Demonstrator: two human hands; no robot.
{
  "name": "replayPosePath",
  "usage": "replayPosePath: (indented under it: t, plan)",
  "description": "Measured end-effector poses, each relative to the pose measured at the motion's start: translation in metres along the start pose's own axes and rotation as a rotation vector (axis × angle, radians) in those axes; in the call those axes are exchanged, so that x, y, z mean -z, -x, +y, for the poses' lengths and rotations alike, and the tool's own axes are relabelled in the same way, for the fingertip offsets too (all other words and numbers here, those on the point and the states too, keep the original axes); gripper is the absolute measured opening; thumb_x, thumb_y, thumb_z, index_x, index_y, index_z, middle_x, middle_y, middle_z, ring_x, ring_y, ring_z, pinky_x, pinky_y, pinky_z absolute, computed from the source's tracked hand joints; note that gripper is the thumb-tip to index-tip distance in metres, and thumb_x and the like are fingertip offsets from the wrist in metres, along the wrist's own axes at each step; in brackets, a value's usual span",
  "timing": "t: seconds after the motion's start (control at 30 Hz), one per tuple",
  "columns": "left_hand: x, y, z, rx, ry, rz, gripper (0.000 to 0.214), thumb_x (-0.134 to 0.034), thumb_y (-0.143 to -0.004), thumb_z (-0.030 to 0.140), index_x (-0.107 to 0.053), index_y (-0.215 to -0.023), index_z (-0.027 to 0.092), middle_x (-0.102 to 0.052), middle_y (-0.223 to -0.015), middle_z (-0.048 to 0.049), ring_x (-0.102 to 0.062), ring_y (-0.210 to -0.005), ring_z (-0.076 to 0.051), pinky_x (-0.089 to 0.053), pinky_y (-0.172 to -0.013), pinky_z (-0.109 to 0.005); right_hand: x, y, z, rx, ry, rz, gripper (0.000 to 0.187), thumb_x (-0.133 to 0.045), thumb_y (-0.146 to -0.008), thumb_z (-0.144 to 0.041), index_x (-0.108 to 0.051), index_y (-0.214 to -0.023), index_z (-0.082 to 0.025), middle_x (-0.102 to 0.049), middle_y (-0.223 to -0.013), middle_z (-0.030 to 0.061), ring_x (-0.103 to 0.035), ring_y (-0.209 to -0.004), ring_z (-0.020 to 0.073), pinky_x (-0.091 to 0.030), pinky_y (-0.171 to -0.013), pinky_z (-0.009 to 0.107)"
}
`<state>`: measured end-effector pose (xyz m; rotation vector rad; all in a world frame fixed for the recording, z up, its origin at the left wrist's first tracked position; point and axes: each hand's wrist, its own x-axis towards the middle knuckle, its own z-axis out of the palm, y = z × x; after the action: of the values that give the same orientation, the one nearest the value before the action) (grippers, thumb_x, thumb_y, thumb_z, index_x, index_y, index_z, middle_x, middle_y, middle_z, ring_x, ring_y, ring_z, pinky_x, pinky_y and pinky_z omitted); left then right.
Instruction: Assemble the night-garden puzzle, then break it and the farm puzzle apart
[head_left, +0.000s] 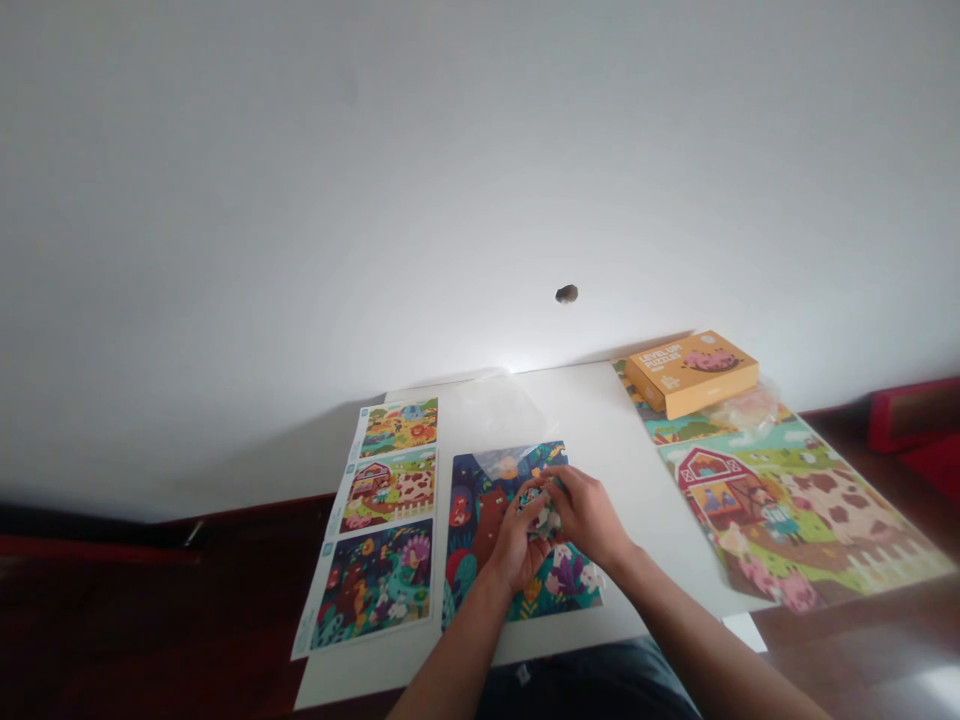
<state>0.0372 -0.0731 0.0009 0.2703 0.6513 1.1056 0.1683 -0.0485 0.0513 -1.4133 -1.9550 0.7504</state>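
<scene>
My left hand (516, 548) and my right hand (592, 513) meet at the middle of the white table, over a dark-blue forest puzzle (478, 525) with a bear on it. Curled fingers of both hands close around a small bunch of puzzle pieces (550, 520), partly hidden by the fingers. How many pieces there are, I cannot tell. The hands and forearms cover part of the forest puzzle's right side. To its left lies a reference sheet (390, 490) with three printed pictures, the lowest showing a similar forest scene.
A farm puzzle (817, 510) lies at the right, overhanging the table edge. Behind it, an orange puzzle box (697, 372) sits beside a crumpled clear bag (750, 408). Clear plastic (510, 405) lies at the back of the white table (622, 440), against a wall with a hole (567, 294).
</scene>
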Motion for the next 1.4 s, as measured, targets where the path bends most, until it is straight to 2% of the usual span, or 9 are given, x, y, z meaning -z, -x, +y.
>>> replayPosePath:
  t: [0.17,0.27,0.33,0.47,0.57,0.7,0.8,1.0,1.4]
  plan:
    - [-0.001,-0.001,0.001,-0.063,0.014,0.027,0.041,-0.073,-0.079,0.027,-0.056,-0.117,0.024,-0.066,-0.104,-0.0042,-0.067,-0.091,-0.020,-0.056,-0.071,-0.030,-0.016,-0.002,0.011,0.206,-0.141,-0.002,0.036,-0.039,-0.094,-0.017,-0.056,-0.125,-0.023,-0.060,-0.114,0.0103,-0.056,-0.106,0.0222,-0.047,-0.092,0.038]
    - [-0.004,0.002,0.002,-0.109,-0.022,0.045,0.052,-0.072,-0.078,0.019,-0.050,-0.125,0.026,-0.065,-0.108,-0.0055,-0.067,-0.091,-0.021,-0.057,-0.072,-0.031,-0.017,-0.008,0.032,0.137,-0.220,0.118,0.038,-0.031,-0.094,-0.014,-0.055,-0.122,-0.023,-0.060,-0.110,0.0089,-0.058,-0.100,0.0191,-0.049,-0.089,0.036]
    - [-0.005,0.004,0.002,-0.121,-0.015,0.057,0.054,-0.070,-0.078,0.018,-0.049,-0.126,0.025,-0.065,-0.107,-0.0062,-0.067,-0.089,-0.021,-0.057,-0.071,-0.033,-0.013,-0.015,0.044,0.105,-0.102,0.145,0.034,-0.038,-0.092,-0.016,-0.055,-0.121,-0.020,-0.059,-0.115,0.0104,-0.054,-0.107,0.0214,-0.046,-0.094,0.039]
    - [-0.003,0.006,0.005,-0.129,0.072,0.015,0.048,-0.064,-0.076,0.015,-0.053,-0.122,0.025,-0.065,-0.099,-0.0052,-0.065,-0.087,-0.020,-0.056,-0.075,-0.035,-0.002,-0.030,0.053,0.125,0.281,-0.127,0.063,-0.067,-0.077,-0.031,-0.045,-0.135,-0.019,-0.045,-0.140,0.0144,-0.035,-0.129,0.0313,-0.034,-0.104,0.048]
    - [-0.003,0.006,0.007,-0.129,0.135,-0.024,0.042,-0.062,-0.074,0.015,-0.058,-0.115,0.023,-0.063,-0.089,-0.0046,-0.064,-0.087,-0.021,-0.055,-0.078,-0.039,0.004,-0.044,0.045,0.087,0.453,-0.269,0.073,-0.074,-0.071,-0.036,-0.044,-0.136,-0.020,-0.046,-0.137,0.0145,-0.039,-0.122,0.0322,-0.038,-0.097,0.046]
    - [-0.005,0.007,0.008,-0.136,0.156,-0.029,0.032,-0.061,-0.075,0.016,-0.061,-0.107,0.022,-0.060,-0.084,-0.0036,-0.061,-0.081,-0.019,-0.054,-0.080,-0.042,0.005,-0.065,0.033,0.020,0.592,-0.322,0.074,-0.084,-0.058,-0.044,-0.055,-0.120,-0.015,-0.053,-0.120,0.0171,-0.046,-0.108,0.0328,-0.042,-0.087,0.042]
    - [-0.004,0.007,0.008,-0.134,0.169,-0.055,0.029,-0.059,-0.077,0.015,-0.061,-0.105,0.022,-0.059,-0.084,-0.0033,-0.060,-0.081,-0.019,-0.054,-0.079,-0.041,0.000,-0.075,0.031,0.010,0.613,-0.318,0.065,-0.084,-0.059,-0.046,-0.059,-0.110,-0.014,-0.055,-0.112,0.0166,-0.049,-0.106,0.0330,-0.042,-0.084,0.040]
    - [0.001,0.005,0.006,-0.142,0.185,-0.054,0.028,-0.057,-0.078,0.015,-0.061,-0.106,0.019,-0.058,-0.085,-0.0049,-0.059,-0.082,-0.019,-0.054,-0.077,-0.040,-0.011,-0.074,0.035,-0.012,0.582,-0.272,0.023,-0.063,-0.087,-0.031,-0.058,-0.103,-0.015,-0.062,-0.103,0.0121,-0.058,-0.095,0.0248,-0.040,-0.080,0.033]
    - [-0.002,0.005,0.008,-0.127,0.191,-0.056,0.029,-0.061,-0.075,0.017,-0.062,-0.104,0.020,-0.057,-0.082,-0.0045,-0.058,-0.079,-0.018,-0.053,-0.080,-0.039,0.010,-0.063,0.026,0.026,0.329,-0.094,0.012,-0.056,-0.088,-0.027,-0.061,-0.095,-0.019,-0.066,-0.092,0.0058,-0.059,-0.088,0.0188,-0.039,-0.075,0.026]
